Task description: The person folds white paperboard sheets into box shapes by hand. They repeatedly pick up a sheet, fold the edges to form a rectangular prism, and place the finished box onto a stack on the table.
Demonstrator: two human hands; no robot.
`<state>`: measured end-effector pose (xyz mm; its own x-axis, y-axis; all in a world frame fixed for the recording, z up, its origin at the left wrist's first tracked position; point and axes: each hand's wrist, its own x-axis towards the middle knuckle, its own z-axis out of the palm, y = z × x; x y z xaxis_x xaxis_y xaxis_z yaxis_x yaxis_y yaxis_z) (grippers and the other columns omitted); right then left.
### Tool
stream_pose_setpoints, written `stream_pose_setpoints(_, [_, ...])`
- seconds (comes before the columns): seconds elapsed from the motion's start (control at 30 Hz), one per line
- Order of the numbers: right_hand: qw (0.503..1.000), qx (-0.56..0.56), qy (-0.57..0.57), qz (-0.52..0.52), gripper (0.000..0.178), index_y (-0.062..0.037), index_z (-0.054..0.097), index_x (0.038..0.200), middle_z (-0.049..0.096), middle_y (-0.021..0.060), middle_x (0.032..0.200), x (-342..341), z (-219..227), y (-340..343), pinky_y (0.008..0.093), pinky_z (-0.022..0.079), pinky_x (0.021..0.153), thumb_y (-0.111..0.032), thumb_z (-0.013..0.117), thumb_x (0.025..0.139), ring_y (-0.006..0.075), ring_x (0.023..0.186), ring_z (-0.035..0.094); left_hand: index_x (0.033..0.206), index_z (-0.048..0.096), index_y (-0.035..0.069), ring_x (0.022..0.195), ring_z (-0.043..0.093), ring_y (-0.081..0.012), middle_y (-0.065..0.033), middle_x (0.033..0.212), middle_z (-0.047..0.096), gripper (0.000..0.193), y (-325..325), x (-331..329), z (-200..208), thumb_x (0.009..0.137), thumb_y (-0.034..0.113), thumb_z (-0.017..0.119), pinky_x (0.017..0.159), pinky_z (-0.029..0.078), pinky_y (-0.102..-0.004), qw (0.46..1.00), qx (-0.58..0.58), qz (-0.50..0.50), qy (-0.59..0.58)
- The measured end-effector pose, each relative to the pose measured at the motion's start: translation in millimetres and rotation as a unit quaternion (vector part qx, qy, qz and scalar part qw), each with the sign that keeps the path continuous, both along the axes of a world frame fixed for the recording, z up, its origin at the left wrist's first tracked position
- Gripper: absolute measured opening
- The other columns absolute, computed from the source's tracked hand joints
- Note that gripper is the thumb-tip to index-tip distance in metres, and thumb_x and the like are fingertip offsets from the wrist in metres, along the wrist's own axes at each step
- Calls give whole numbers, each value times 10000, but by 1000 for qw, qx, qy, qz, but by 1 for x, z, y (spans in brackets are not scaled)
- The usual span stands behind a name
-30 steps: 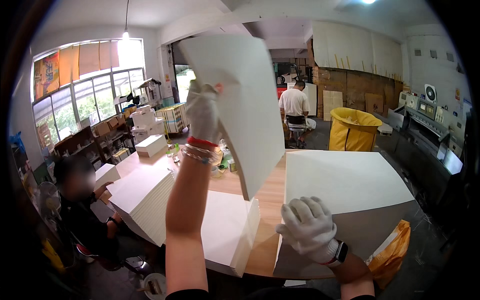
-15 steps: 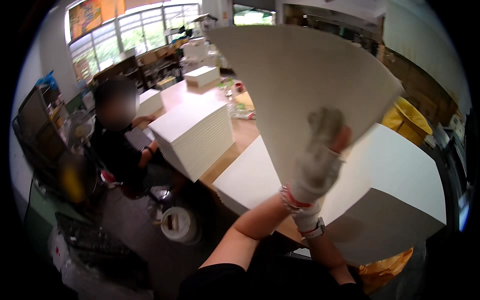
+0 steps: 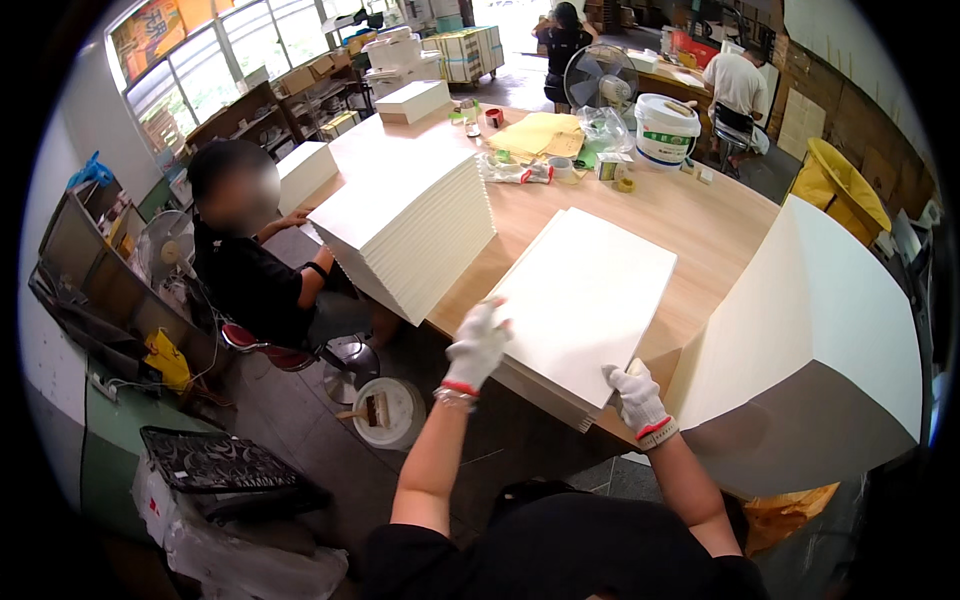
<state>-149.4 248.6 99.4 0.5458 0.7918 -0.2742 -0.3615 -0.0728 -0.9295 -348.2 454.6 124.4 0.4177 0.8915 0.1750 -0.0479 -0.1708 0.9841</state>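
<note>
Both my hands wear white knitted gloves with red cuffs. In front of me a low stack of large white sheets [image 3: 590,290] lies on the wooden table, its near corner reaching the table's edge. My left hand [image 3: 480,345] is at the stack's left edge, fingers apart and slightly bent. Against the right edge, by the near corner, rests my right hand [image 3: 638,398], its thumb and fingers spread. Neither hand lifts anything. A tall pile of big curved white sheets [image 3: 800,330] stands to my right.
A taller ridged white stack [image 3: 410,230] stands at the left, beside a seated person [image 3: 255,250]. A white bucket [image 3: 665,130], tape rolls and yellow paper [image 3: 540,135] lie farther back on the table [image 3: 720,215]. On the floor is a bucket with a brush [image 3: 388,412].
A large white sheet, earlier raised in front of me, now lies flat on the stack. My crossed arms have parted, one hand at each side. My view has shifted.
</note>
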Motion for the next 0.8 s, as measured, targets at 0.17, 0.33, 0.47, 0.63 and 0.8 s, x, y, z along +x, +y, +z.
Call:
stream_pose_setpoints(0.17, [991,91,-90,-49,495,68,470,1337,620,172,1197,-31,41,-17,323,516,919,-148,648,928,185,1076,603,1206,609,21,1041,649,-283,-149,1145,665,374,22,-65,-30,848,68,711,905,513,-336,947,247,19,206])
stream_pose_setpoints(0.33, [861,-66,-495,98,641,-19,506,1321,546,243,1263,-34,31,-57,408,526,893,-367,762,847,335,1043,638,1237,621,12,998,644,-180,-113,1145,672,466,43,-74,-57,794,-22,761,879,523,-303,972,192,-45,125])
stream_pose_setpoints(0.47, [830,-58,-552,60,612,-37,543,1207,561,223,1140,-46,43,-53,449,546,793,-368,823,775,363,928,643,1174,663,0,1029,621,-143,-83,1178,655,432,49,-70,-58,772,-152,710,839,560,-274,985,130,-67,92])
stream_pose_setpoints(0.63, [796,-25,-603,44,548,-63,541,1145,576,185,1059,-38,32,-46,452,540,756,-285,843,746,360,885,630,1064,712,12,976,662,-160,-98,1061,711,348,54,-69,-64,750,-135,742,848,557,-291,983,162,-36,75])
stream_pose_setpoints(0.8, [779,-21,-625,47,552,-71,523,1146,557,177,1053,-42,37,-46,456,532,738,-256,846,739,366,872,622,998,711,4,922,669,-162,-94,1016,713,281,57,-71,-68,751,-124,751,820,563,-290,987,147,-37,58])
